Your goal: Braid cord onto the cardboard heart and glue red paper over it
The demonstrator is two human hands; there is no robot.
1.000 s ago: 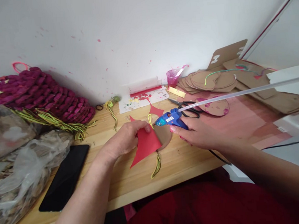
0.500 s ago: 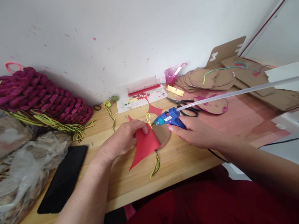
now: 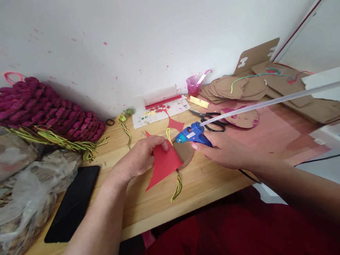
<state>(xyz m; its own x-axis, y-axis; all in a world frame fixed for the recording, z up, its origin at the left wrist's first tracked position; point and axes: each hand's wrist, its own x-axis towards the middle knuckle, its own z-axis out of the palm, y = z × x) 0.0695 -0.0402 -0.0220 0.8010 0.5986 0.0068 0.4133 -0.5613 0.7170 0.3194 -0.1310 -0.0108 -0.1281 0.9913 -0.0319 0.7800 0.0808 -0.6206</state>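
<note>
Pinched in my left hand (image 3: 141,155) is a piece of red paper (image 3: 164,163) with pointed corners, folded over part of a brown cardboard disc (image 3: 185,152) on the table. My right hand (image 3: 219,149) grips a blue hot glue gun (image 3: 192,135), a long clear glue stick (image 3: 259,105) running out of its back. The gun's nozzle is close to the disc's upper edge, beside a yellow cord loop (image 3: 168,135). Below the disc hangs a yellow-green string tassel (image 3: 177,188). Whether glue is coming out is too small to tell.
Black scissors (image 3: 213,122) and a stained disc (image 3: 241,118) lie behind the glue gun. Cardboard shapes (image 3: 228,88) and a pink cup (image 3: 194,85) stand at the back. To the left are a phone (image 3: 73,206), plastic bags (image 3: 32,209) and purple craft pieces (image 3: 47,109).
The view has shifted very slightly. Both hands, the red paper and the glue gun keep nearly the same places.
</note>
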